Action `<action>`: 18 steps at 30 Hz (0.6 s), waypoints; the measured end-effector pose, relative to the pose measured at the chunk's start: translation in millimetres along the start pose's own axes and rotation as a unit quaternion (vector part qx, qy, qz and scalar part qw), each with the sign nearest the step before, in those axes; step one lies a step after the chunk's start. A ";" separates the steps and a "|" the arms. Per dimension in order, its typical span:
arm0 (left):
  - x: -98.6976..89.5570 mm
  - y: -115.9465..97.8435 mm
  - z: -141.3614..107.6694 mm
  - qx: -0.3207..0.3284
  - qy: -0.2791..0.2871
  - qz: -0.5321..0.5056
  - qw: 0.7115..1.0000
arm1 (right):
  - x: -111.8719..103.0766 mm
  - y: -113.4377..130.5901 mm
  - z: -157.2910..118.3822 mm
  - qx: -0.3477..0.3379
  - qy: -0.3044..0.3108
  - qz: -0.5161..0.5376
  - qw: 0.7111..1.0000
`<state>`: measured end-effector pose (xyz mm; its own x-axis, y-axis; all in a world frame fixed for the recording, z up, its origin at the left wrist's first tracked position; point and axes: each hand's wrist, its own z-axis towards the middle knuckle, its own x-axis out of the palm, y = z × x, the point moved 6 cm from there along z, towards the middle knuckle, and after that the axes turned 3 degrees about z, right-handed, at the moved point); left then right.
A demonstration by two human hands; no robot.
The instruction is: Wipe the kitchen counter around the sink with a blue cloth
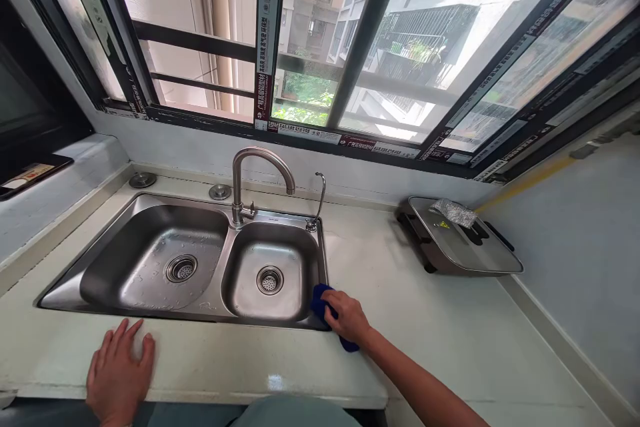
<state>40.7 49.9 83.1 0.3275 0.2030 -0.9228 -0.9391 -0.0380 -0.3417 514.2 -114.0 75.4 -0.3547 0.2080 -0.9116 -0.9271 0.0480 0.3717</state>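
- Right hand (347,317): closed on a rumpled blue cloth (319,305) at the sink's front right corner.
- Left hand (120,370): spread on the smooth, pale counter (410,333), well apart.
- Sink (221,293): shiny metal, two rounded bowls.

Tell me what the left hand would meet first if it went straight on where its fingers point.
Most likely the sink's front rim: the left hand points toward it from close by, though any gap is hard to judge.

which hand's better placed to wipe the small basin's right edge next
Likely the right hand: it holds the blue cloth at that edge of the small basin. The left hand, holding nothing, rests on the counter by the large basin.
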 end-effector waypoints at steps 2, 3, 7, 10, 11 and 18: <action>1.9 1.9 -0.2 0.005 -0.002 -0.005 1.000 | -0.3 -10.9 16.8 0.024 -0.027 -0.005 0.999; 2.6 2.7 -0.5 0.008 -0.004 -0.008 1.000 | -0.9 -17.5 25.1 0.038 -0.041 -0.009 0.998; 3.3 4.9 -2.3 0.017 -0.019 -0.012 1.000 | -12.3 -52.6 48.6 0.133 -0.132 -0.028 0.982; 3.0 4.6 -4.2 0.019 -0.021 -0.005 1.000 | -22.9 -74.2 48.7 0.206 -0.192 -0.044 0.959; 2.6 3.9 -4.8 0.019 -0.020 -0.005 1.000 | -24.4 -77.3 45.3 0.217 -0.199 -0.047 0.954; 6.3 4.8 1.9 0.013 0.009 0.002 1.000 | -12.3 -49.3 -23.1 0.211 -0.179 -0.070 0.958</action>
<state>38.0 52.8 76.0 0.3254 0.1853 -0.9272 -0.9426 -0.0137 -0.3335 561.4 -141.5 64.2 -0.0958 0.4896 -0.8667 -0.8040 0.4752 0.3574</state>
